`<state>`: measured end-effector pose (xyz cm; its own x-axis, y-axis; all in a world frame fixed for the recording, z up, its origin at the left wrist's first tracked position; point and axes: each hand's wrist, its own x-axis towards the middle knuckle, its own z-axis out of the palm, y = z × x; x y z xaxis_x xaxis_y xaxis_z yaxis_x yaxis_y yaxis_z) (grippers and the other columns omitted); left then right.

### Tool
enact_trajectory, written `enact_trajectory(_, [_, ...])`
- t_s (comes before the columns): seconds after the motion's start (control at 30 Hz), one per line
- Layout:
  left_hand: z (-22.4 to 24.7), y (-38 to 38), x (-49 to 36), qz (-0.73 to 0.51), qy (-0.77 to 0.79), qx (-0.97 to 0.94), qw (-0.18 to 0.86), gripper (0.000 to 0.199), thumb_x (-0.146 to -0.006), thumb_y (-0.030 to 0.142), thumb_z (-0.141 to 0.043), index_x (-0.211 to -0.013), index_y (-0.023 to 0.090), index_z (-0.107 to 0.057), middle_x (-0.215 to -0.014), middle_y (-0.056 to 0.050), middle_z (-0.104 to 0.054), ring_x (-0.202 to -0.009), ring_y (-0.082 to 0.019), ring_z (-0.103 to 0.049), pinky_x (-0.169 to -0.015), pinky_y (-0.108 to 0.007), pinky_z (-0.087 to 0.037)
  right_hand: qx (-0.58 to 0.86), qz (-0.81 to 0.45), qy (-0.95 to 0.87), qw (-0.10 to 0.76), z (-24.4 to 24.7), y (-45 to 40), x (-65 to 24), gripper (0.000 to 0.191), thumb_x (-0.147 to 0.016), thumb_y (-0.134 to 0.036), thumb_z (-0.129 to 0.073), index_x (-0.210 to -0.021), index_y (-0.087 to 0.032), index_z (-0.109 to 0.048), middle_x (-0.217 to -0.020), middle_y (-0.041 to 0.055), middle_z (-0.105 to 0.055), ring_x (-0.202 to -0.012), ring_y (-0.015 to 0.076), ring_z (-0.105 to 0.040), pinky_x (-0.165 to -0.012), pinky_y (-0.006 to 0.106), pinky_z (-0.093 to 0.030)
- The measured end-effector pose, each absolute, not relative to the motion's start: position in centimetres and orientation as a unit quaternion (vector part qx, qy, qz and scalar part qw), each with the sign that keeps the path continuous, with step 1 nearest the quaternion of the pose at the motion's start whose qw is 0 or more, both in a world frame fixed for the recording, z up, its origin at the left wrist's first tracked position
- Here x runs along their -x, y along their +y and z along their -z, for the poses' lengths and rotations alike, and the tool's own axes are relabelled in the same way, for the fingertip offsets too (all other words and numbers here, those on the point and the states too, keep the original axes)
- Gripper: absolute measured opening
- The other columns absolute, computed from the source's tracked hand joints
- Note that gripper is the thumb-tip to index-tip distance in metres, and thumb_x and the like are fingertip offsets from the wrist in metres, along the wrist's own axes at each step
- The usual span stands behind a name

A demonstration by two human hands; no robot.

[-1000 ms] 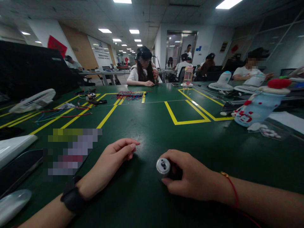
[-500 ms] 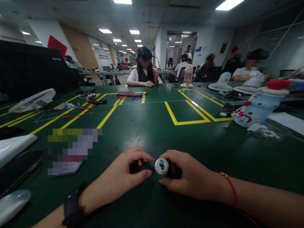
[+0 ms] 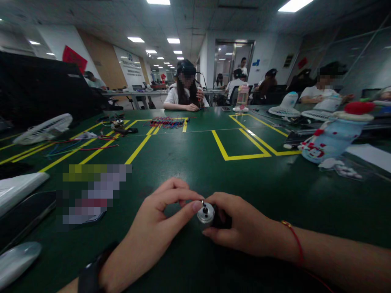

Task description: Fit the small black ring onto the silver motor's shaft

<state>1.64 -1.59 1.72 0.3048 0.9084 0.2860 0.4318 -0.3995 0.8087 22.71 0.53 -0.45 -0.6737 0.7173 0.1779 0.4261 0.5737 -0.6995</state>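
Observation:
A silver, round-ended motor (image 3: 205, 216) points its face up, with a dark shaft in the middle and small dark holes beside it. Wrapped around its side from the right, my right hand (image 3: 236, 221) grips the motor. My left hand (image 3: 171, 209) is at the motor's upper left rim, thumb and forefinger pinched together. A tiny shiny piece that looks like a screw (image 3: 203, 202) shows at those fingertips, over one of the holes; its lower end is hard to make out.
A computer mouse (image 3: 20, 260), a dark phone-like slab (image 3: 27, 215) and a blurred-out packet (image 3: 91, 195) lie on the left. Wires (image 3: 169, 122) are heaped farther back. To the right stands a blue bottle (image 3: 332, 136) beside a small clear bag (image 3: 342, 169). A person (image 3: 185, 91) sits opposite.
My left hand has come up and right to the motor's face, and its thumb and forefinger have closed into a pinch. My right hand keeps the motor, which has shifted slightly left.

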Motion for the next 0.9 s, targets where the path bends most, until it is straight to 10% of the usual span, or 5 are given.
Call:
enact_trajectory(0.43, [0.7, -0.1, 0.6, -0.183, 0.415, -0.859, 0.236, 0.013, -0.086, 0.030, -0.064, -0.094, 0.036, -0.073, -0.096, 0.000, -0.057, -0.093, -0.019, -0.053, -0.082, -0.032, -0.041, 0.357, -0.342, -0.840, 0.225, 0.6, 0.4, -22.9, 0.030, -0.072, -0.021, -0.067, -0.100, -0.020, -0.057, -0.083, -0.0017, -0.058, -0.066, 0.0122, -0.052, -0.055, 0.024, -0.040])
enact_trajectory(0.9, [1.1, 1.4, 2.2, -0.259, 0.505, -0.777, 0.271, 0.021, -0.096, 0.023, -0.044, -0.111, 0.028, -0.057, -0.102, 0.000, -0.061, -0.094, -0.018, -0.058, -0.083, -0.033, -0.046, 0.365, -0.339, -0.838, 0.221, 0.4, 0.3, -23.0, 0.029, -0.071, -0.021, -0.067, -0.099, -0.021, -0.057, -0.083, -0.0021, -0.058, -0.066, 0.0118, -0.052, -0.055, 0.023, -0.041])
